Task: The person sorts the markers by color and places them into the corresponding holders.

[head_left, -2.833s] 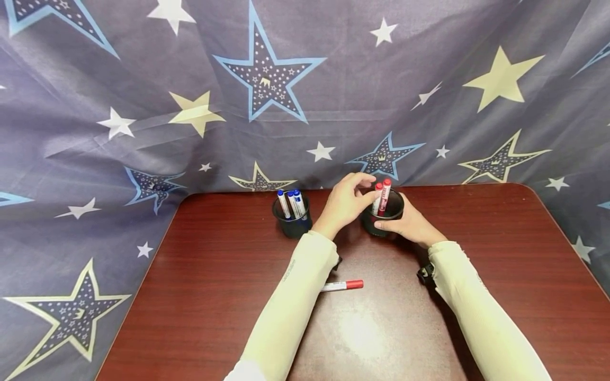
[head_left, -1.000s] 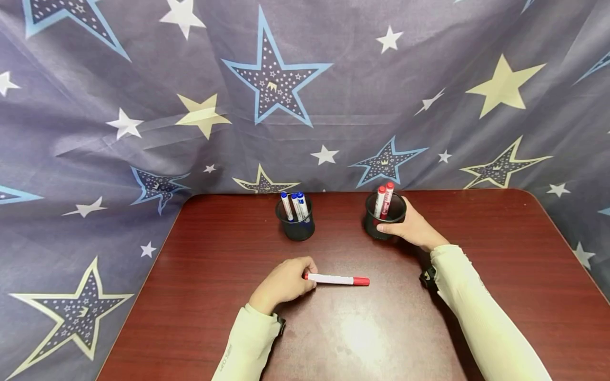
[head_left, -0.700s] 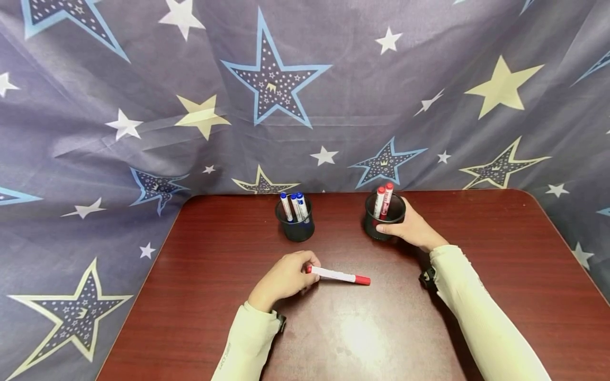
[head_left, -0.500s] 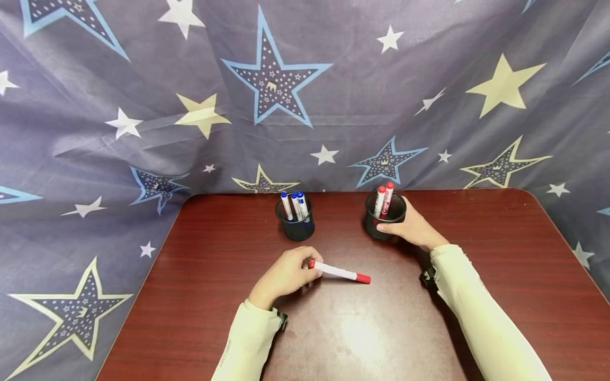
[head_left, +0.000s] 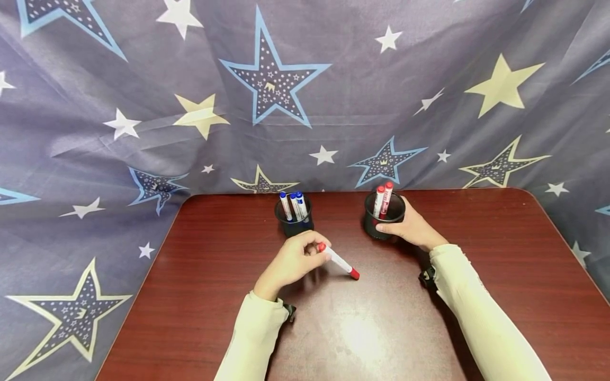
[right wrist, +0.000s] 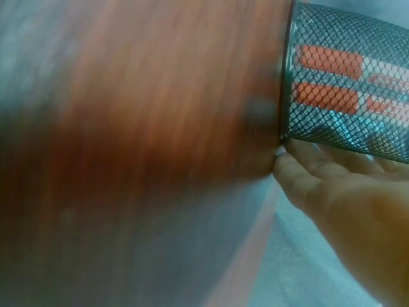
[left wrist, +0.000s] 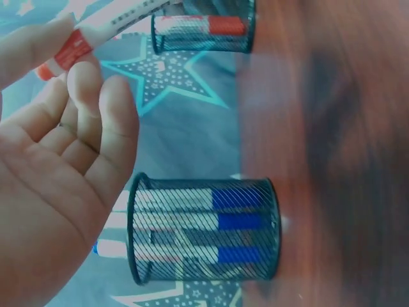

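My left hand (head_left: 293, 259) pinches a white marker (head_left: 339, 260) by its red back end, between thumb and fingertips. The marker slants, its red cap pointing down to the right over the table. In the left wrist view the same marker (left wrist: 115, 25) lies across the thumb and fingers. My right hand (head_left: 412, 227) grips a black mesh pen cup (head_left: 376, 228) from its right side, thumb across the front. Two red markers (head_left: 383, 201) stand upright in that cup. The right wrist view shows the fingers along the mesh wall (right wrist: 345, 121).
A second black mesh pen cup (head_left: 297, 228) with several blue markers (head_left: 295, 205) stands left of the gripped one, just behind my left hand. The reddish-brown wooden table (head_left: 200, 296) ends at a star-patterned cloth (head_left: 333, 106).
My left hand came away from the right cup, took hold of the red marker lying on the table, and lifted and tilted it, moving back toward the cups. My right hand stayed on its cup.
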Action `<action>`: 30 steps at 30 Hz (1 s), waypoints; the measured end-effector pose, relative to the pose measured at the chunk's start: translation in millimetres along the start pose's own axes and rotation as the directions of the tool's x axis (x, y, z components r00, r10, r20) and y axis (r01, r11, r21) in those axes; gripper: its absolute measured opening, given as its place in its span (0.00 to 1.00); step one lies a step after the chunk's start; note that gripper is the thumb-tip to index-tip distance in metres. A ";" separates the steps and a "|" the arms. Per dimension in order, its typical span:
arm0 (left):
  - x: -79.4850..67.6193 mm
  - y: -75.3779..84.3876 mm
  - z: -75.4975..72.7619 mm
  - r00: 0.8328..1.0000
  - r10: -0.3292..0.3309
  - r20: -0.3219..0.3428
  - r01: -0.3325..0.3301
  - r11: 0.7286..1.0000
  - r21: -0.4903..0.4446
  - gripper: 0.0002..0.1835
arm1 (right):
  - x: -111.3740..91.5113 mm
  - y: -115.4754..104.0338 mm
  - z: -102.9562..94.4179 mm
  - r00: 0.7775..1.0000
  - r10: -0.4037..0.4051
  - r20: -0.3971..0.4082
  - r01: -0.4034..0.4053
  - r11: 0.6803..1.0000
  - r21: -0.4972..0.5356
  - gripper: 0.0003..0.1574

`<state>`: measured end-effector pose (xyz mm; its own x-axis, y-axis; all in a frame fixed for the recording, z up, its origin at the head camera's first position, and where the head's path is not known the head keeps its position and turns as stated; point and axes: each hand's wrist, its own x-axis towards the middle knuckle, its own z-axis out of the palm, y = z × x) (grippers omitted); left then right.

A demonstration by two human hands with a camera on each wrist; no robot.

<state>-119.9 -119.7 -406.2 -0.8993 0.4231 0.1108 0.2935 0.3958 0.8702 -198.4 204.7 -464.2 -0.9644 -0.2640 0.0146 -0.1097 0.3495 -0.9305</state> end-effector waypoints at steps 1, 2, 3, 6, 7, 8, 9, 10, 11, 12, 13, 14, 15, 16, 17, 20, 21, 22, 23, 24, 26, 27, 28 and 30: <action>1.9 1.2 0.1 1.000 0.008 -0.009 -0.008 1.000 -0.013 0.09 | 0.1 0.0 0.2 1.000 0.000 0.000 0.000 1.000 0.001 0.53; 3.9 2.3 0.2 1.000 0.017 -0.018 -0.017 0.999 -0.029 0.09 | 0.1 -0.1 0.2 1.000 0.002 0.000 -0.002 1.000 0.004 0.53; 6.0 3.5 0.3 0.999 0.026 -0.025 -0.027 0.999 -0.044 0.09 | 0.1 0.1 0.2 1.000 0.007 0.001 -0.007 1.000 0.009 0.53; 12.8 7.9 0.4 0.997 0.057 -0.048 -0.061 0.994 -0.088 0.09 | 0.8 0.7 0.2 1.000 0.014 0.006 -0.014 1.000 0.024 0.53; 15.3 9.7 0.4 0.996 0.070 -0.057 -0.075 0.992 -0.100 0.08 | 1.1 0.8 0.2 1.000 0.018 0.006 -0.018 0.999 0.027 0.53; 17.8 11.5 0.6 0.995 0.079 -0.067 -0.086 0.990 -0.112 0.08 | 1.2 0.7 0.1 1.000 0.018 0.007 -0.018 1.000 0.025 0.53; 20.5 13.4 0.8 0.993 0.086 -0.078 -0.095 0.988 -0.123 0.08 | 1.2 0.6 0.3 1.000 0.016 0.009 -0.017 1.000 0.024 0.53; 23.4 15.1 1.3 0.991 0.095 -0.089 -0.106 0.986 -0.131 0.08 | 1.0 0.0 0.4 1.000 0.015 0.011 -0.016 1.000 0.027 0.53; 26.7 17.0 2.0 0.990 0.102 -0.099 -0.115 0.983 -0.141 0.08 | 0.7 -0.8 0.5 1.000 0.017 0.011 -0.018 0.999 0.030 0.53; 30.2 18.9 2.8 0.988 0.107 -0.110 -0.123 0.981 -0.150 0.08 | 0.3 -1.7 0.6 1.000 0.019 0.010 -0.019 0.999 0.029 0.53; 33.9 20.6 3.7 0.986 0.115 -0.119 -0.132 0.979 -0.153 0.09 | -0.2 -3.0 0.6 1.000 0.019 0.011 -0.020 0.999 0.027 0.53; 37.5 23.0 4.5 0.984 0.121 -0.129 -0.140 0.978 -0.153 0.09 | -0.7 -4.2 0.7 1.000 0.019 0.013 -0.019 0.999 0.030 0.53; 41.0 25.6 5.3 0.983 0.126 -0.136 -0.147 0.977 -0.156 0.09 | -0.8 -4.8 0.6 1.000 0.024 0.016 -0.024 0.999 0.034 0.53; 44.9 27.9 6.5 0.981 0.132 -0.142 -0.154 0.975 -0.160 0.09 | -1.7 -7.1 0.2 0.999 0.033 0.019 -0.034 0.999 0.040 0.53; 48.9 30.3 7.6 0.979 0.140 -0.150 -0.164 0.973 -0.163 0.09 | -2.3 -7.8 0.2 0.999 0.036 0.019 -0.036 0.999 0.039 0.53; 60.3 37.8 10.9 0.972 0.168 -0.165 -0.196 0.965 -0.172 0.09 | -2.1 -6.7 0.5 0.999 0.028 0.018 -0.028 0.999 0.043 0.53; 64.1 40.1 11.9 0.970 0.178 -0.167 -0.208 0.961 -0.182 0.09 | -1.5 -6.0 0.7 1.000 0.025 0.018 -0.026 0.998 0.050 0.53; 68.2 42.4 13.0 0.966 0.190 -0.173 -0.222 0.957 -0.189 0.09 | -1.3 -5.8 1.1 1.000 0.015 0.015 -0.016 0.999 0.051 0.52; 72.2 44.9 14.1 0.963 0.201 -0.181 -0.235 0.952 -0.196 0.09 | -0.3 -3.4 1.3 1.000 0.004 0.012 -0.005 0.999 0.049 0.52; 76.1 47.4 15.0 0.959 0.210 -0.188 -0.247 0.947 -0.204 0.10 | 0.8 -2.5 1.3 1.000 -0.003 0.012 0.002 0.999 0.051 0.51; 84.0 52.9 16.6 0.949 0.231 -0.215 -0.277 0.936 -0.217 0.10 | 1.7 -1.9 1.3 1.000 -0.007 0.012 0.006 0.998 0.055 0.51; 87.9 55.7 17.6 0.943 0.239 -0.232 -0.290 0.931 -0.220 0.11 | 1.9 -1.9 1.2 1.000 -0.008 0.013 0.007 0.998 0.060 0.50; 92.0 58.3 18.7 0.936 0.249 -0.250 -0.306 0.926 -0.220 0.11 | 2.1 -1.8 1.1 1.000 -0.008 0.014 0.007 0.998 0.061 0.50; 100.0 62.8 21.0 0.920 0.271 -0.283 -0.336 0.917 -0.216 0.12 | 2.1 -1.4 0.6 1.000 -0.003 0.018 0.002 0.998 0.069 0.50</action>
<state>-184.6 -35.4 -350.6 -0.8398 0.2658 0.4734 0.5012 0.0446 0.8642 -200.1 203.1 -463.1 -0.9597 -0.2807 0.0109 -0.0947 0.2866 -0.9533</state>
